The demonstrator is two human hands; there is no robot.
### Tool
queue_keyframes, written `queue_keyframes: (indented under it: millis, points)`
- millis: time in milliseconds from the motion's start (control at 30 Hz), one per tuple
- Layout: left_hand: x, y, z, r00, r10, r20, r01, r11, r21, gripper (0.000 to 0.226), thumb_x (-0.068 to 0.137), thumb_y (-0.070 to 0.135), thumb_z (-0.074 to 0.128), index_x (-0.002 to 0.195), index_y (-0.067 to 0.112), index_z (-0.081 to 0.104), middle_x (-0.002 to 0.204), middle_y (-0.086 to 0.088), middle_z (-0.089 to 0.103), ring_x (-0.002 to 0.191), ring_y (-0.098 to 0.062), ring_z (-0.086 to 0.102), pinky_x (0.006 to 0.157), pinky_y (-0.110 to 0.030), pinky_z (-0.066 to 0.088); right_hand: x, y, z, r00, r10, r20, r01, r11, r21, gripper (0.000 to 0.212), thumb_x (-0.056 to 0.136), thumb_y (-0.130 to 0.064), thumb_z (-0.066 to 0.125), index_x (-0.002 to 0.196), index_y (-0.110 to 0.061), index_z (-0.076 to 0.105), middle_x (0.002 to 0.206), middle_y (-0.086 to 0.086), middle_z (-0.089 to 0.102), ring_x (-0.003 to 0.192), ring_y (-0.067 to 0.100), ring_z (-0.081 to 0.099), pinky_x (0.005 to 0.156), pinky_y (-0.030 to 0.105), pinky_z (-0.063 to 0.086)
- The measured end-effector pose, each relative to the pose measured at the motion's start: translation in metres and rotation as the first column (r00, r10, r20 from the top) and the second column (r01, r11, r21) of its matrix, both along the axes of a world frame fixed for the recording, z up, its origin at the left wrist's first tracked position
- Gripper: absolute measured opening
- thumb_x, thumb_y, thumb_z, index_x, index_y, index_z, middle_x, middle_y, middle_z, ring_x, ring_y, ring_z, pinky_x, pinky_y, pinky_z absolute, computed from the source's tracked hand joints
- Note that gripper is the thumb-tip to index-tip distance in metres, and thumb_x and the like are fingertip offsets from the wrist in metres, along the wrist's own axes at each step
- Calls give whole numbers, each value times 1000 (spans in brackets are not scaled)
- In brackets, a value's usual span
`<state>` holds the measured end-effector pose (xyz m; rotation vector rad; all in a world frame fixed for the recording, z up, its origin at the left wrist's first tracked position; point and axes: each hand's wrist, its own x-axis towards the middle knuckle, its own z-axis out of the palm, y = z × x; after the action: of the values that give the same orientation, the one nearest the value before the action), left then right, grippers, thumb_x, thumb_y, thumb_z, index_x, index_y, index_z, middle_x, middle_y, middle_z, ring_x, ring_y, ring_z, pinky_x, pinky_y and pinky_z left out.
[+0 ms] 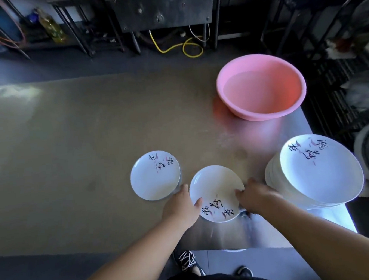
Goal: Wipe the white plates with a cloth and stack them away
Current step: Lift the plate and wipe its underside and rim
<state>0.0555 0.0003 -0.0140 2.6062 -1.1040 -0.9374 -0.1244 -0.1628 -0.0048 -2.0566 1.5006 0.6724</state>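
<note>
A dim kitchen with dark metal racks and a steel appliance lies behind a long brushed-steel table [73,149], and one yellow hose [180,47] coils on the floor beyond it. On the table stand three groups of white round ceramic plates painted with black brush lettering and pink strokes. One single plate [154,177] lies flat left of centre. One held plate [214,188] sits just beside it near the front edge. One stack of plates [320,170] stands at the right front corner, its number too hard to count from the overlapping rims. The person's left hand [180,207] grips the held plate's left rim, thumb curled over the top and fingers hidden beneath. The right hand [256,197] pinches the right rim with curled fingers. Whether this plate rests on the steel or is lifted clear cannot be told. One pink round plastic basin [261,86] stands at the far right of the table, well apart from the plates, holding what looks like shallow clear water and nothing else. Two dark shoes [187,260] show below the table edge.
</note>
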Motion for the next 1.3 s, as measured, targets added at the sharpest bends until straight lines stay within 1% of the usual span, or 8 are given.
queue_keyframes:
  millis: [167, 367, 533, 667, 767, 900, 1133, 1300]
  points:
    - [18, -25, 12, 986, -36, -164, 60, 988, 144, 55, 92, 61, 57, 124, 18, 43, 99, -3, 64, 74, -25, 73, 72, -44, 63, 21, -11, 17, 999, -35, -39, 42, 974, 221, 53, 106, -50, 40, 81, -11, 67, 65, 3, 69, 51, 21, 64, 66, 26, 58]
    - [26, -34, 35, 971, -21, -237, 65, 981, 181, 76, 86, 83, 37, 127, 19, 38, 79, -5, 75, 61, -21, 74, 69, -34, 58, 36, -9, 35, 924, -382, -18, 367, 873, 321, 88, 104, -72, 15, 112, -4, 70, 97, 19, 77, 58, 29, 60, 50, 27, 44]
    - [35, -43, 81, 853, 246, -460, -309, 949, -67, 60, 95, 81, 18, 124, 34, 40, 100, -3, 74, 81, -21, 77, 89, -46, 61, 22, -9, 83, 717, -484, 502, 450, 871, 198, 71, 105, -67, 18, 98, -12, 62, 79, 6, 72, 71, 19, 66, 75, 32, 53]
    - [34, -55, 124, 496, 277, -823, -690, 701, -180, 35, 108, 51, 45, 120, 18, 52, 126, -5, 67, 103, -25, 76, 88, -46, 63, 17, -8, 127, 328, -458, 826, 390, 862, 324, 45, 109, -41, 51, 106, 3, 58, 69, 13, 72, 60, 22, 66, 64, 35, 58]
    - [36, -65, 151, 332, 129, -934, -816, 536, -216, 12, 106, 14, 58, 119, 14, 60, 126, -10, 69, 97, -18, 73, 71, -38, 62, 10, -5, 161, 253, -317, 914, 333, 915, 226, 16, 105, -33, 60, 113, -20, 56, 75, 15, 73, 57, 34, 67, 62, 47, 60]
    - [32, -78, 197, 188, -76, -979, -845, 496, -200, 36, 105, 4, 51, 137, 17, 62, 127, -3, 74, 105, -18, 73, 70, -35, 62, 3, -10, 193, 289, -56, 956, 324, 945, -43, 17, 106, -33, 58, 122, -37, 56, 66, 7, 70, 49, 29, 65, 55, 45, 60]
    - [15, -77, 255, 247, -216, -945, -780, 534, -326, 34, 106, 5, 48, 139, 10, 56, 136, -12, 70, 114, -25, 72, 81, -42, 65, -13, -43, 236, 430, 156, 890, 456, 813, -363, 25, 104, -22, 51, 82, -24, 61, 65, -2, 65, 50, 22, 62, 57, 47, 57]
    - [-15, -70, 276, 353, -259, -899, -699, 566, -438, 34, 109, 8, 43, 141, 13, 53, 137, -11, 69, 117, -29, 70, 89, -50, 61, -2, -39, 277, 293, 422, 858, 460, 724, -513, 29, 104, -21, 60, 131, -17, 70, 133, -10, 65, 125, 11, 61, 110, 23, 45]
